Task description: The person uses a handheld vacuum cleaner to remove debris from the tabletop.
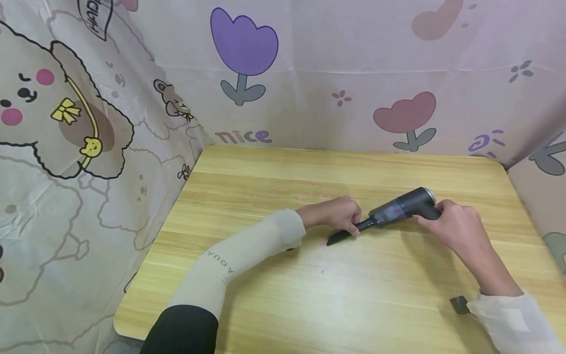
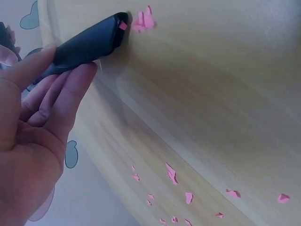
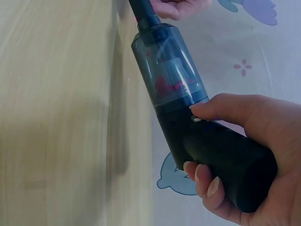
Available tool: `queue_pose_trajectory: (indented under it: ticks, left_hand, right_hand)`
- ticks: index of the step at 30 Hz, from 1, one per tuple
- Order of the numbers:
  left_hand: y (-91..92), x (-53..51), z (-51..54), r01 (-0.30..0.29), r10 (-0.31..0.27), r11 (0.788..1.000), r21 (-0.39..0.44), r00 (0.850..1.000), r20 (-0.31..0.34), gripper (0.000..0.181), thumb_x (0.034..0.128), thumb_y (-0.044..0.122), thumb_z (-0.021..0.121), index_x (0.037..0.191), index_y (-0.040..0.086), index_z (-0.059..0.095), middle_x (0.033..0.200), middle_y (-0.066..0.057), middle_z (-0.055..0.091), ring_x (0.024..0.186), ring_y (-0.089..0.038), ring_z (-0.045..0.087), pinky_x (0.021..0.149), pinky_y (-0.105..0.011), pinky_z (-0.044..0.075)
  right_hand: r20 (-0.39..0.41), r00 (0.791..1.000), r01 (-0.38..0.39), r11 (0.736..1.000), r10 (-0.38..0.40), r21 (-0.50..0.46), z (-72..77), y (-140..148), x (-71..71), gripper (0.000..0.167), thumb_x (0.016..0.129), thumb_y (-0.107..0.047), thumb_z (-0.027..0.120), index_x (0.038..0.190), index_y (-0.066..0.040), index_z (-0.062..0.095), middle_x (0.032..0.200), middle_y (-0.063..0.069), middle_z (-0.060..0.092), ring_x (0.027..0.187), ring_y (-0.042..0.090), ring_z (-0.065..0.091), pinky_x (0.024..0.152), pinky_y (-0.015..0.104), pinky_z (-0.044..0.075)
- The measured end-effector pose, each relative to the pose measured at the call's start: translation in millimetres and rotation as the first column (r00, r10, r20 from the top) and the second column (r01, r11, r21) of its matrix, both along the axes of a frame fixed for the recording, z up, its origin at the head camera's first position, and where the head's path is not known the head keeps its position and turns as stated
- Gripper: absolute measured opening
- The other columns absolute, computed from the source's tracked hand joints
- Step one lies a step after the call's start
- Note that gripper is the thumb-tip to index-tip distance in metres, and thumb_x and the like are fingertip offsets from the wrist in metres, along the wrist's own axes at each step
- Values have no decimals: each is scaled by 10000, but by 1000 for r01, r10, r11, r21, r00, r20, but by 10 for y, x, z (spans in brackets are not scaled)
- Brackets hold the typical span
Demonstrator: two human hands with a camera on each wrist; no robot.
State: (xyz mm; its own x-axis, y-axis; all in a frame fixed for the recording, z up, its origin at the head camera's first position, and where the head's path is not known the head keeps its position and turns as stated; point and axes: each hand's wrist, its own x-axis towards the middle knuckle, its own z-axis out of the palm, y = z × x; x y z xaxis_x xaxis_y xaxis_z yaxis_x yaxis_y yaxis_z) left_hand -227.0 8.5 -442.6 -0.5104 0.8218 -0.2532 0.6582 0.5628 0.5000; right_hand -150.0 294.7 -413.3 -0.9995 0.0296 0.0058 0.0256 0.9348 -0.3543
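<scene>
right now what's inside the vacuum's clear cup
Pink bits show through the cup, mostly at its end by the dark body, plus a pale inner part. Anything behind that part is covered, and the body's inside can't be seen.

there is room over the near table [image 1: 353, 309]; the vacuum [image 1: 391, 211], left hand [image 1: 336, 213] and right hand [image 1: 461, 228] block the middle, cloth [image 1: 305, 110] the back.

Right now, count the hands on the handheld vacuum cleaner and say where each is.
2: the left hand pinches the black nozzle, and the right hand grips the handle at the other end. Both show in the head view.
</scene>
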Motion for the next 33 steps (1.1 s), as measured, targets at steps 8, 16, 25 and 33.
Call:
queue_pose_trajectory:
  ticks: [8,16,25,33]
  left_hand:
    - [-32,20,3,-11,11,1000,3,1000,14,178,908,235,804,905,70,737,850,0,755,571,-80,672,724,-114,524]
    - [-73,54,-27,-32,32,999,16,999,39,183,899,227,814,889,67,726,812,1,748,523,-83,649,616,-120,531]
    - [-77,145,-32,-87,86,996,22,995,50,191,870,232,839,853,81,723,757,35,710,487,-33,593,516,-135,486]
    - [-89,271,-30,-123,119,992,27,987,103,176,874,217,836,842,83,727,736,35,697,486,-36,568,497,-136,471]
  right_hand:
    - [14,1000,-7,1000,7,3,15,-35,-15,670,842,-445,797,1069,166,640,809,269,665,708,364,540,552,290,343]
    - [4,1000,-26,1000,26,11,11,-71,-13,672,841,-453,805,1070,159,647,819,279,670,708,367,544,567,302,343]
    - [5,999,-40,999,40,16,103,-116,45,660,843,-454,795,1042,155,637,771,241,653,683,343,537,547,286,335]
    - [36,997,-66,998,65,23,138,-120,46,682,848,-452,801,1081,164,627,808,253,671,711,354,556,565,291,349]
